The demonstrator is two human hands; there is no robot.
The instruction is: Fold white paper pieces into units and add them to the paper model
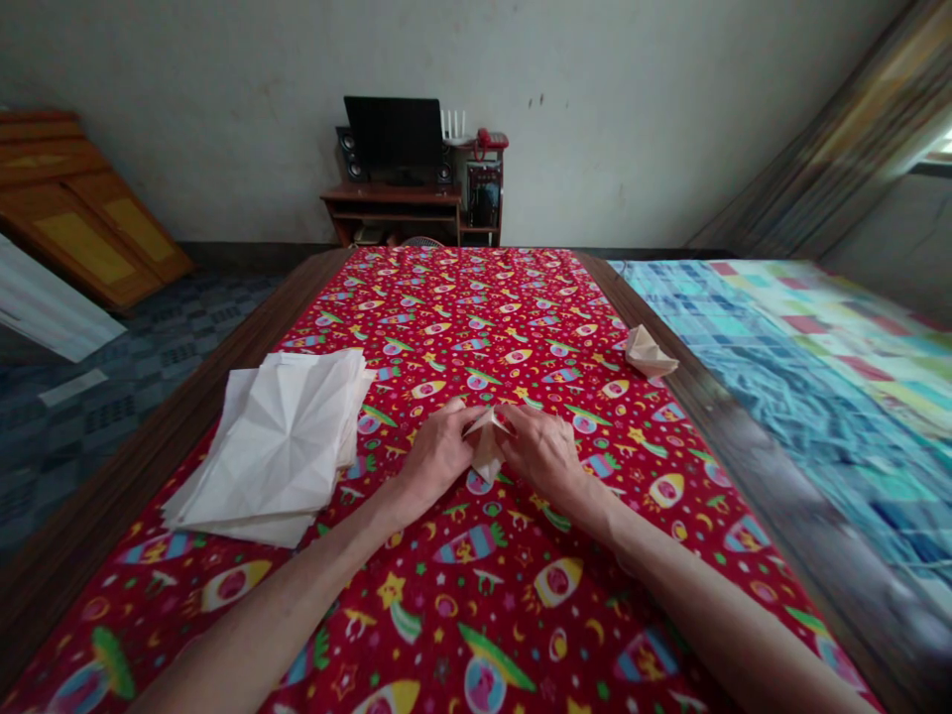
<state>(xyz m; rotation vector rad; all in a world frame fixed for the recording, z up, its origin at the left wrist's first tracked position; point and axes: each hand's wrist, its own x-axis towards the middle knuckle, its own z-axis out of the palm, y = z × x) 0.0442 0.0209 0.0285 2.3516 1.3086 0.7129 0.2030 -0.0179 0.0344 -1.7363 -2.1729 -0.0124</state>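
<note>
A small folded piece of white paper (488,451) is held between my two hands over the middle of the red patterned cloth (476,575). My left hand (444,441) pinches its left side, fingers closed. On the right side my right hand (541,446) grips the same paper, with thumb and fingers pressed together. The paper comes to a point at the bottom, and parts of it are hidden by my fingers. Left of my hands lies a stack of creased white paper sheets (290,436), the top one marked with folds fanning out from its centre.
Another folded paper piece (650,353) sits near the cloth's right edge. Dark wooden borders (744,476) flank the cloth. A bed with a blue checked cover (759,397) stands to the right. Against the far wall are a desk (394,196) and a monitor (394,137).
</note>
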